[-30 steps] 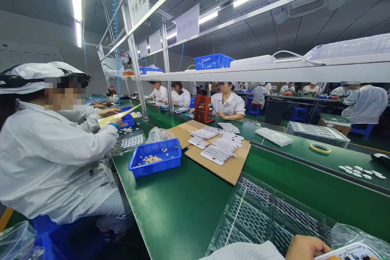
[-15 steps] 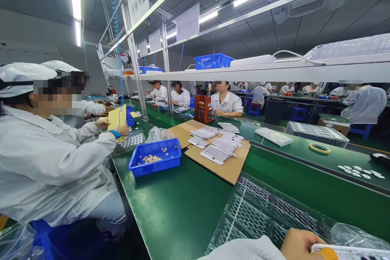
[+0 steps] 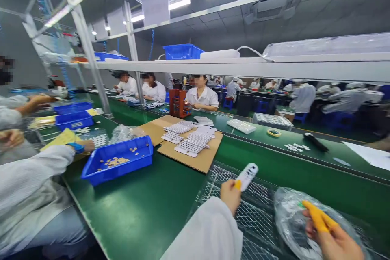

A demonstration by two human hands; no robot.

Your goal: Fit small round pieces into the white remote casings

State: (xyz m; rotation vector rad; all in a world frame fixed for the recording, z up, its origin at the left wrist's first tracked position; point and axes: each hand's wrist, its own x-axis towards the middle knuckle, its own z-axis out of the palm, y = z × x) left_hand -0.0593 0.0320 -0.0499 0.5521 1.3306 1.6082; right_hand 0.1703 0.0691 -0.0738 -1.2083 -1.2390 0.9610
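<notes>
My left hand (image 3: 230,196) is closed around the near end of a slim white handheld device (image 3: 248,177), which looks like a remote control with dark marks on its face. It is held above a clear divided plastic tray (image 3: 256,215). Yellow covers show on fingers of both hands. To the right, my right hand (image 3: 332,231) hovers over a crumpled clear plastic bag (image 3: 289,207) with its covered forefinger stretched out and other fingers partly curled. Nothing can be made out in it. Whitish pieces show dimly in the bag.
A blue bin (image 3: 122,166) with small tan discs stands left of a cardboard sheet (image 3: 210,158) bearing rows of white panels (image 3: 193,142). A co-worker's sleeve (image 3: 39,166) is at the left. A roll of tape (image 3: 273,133) lies across the bench, below a shelf.
The view has swung right. My left hand, with the white device, has come further into view over the tray. My right hand and the plastic bag now show more fully.
</notes>
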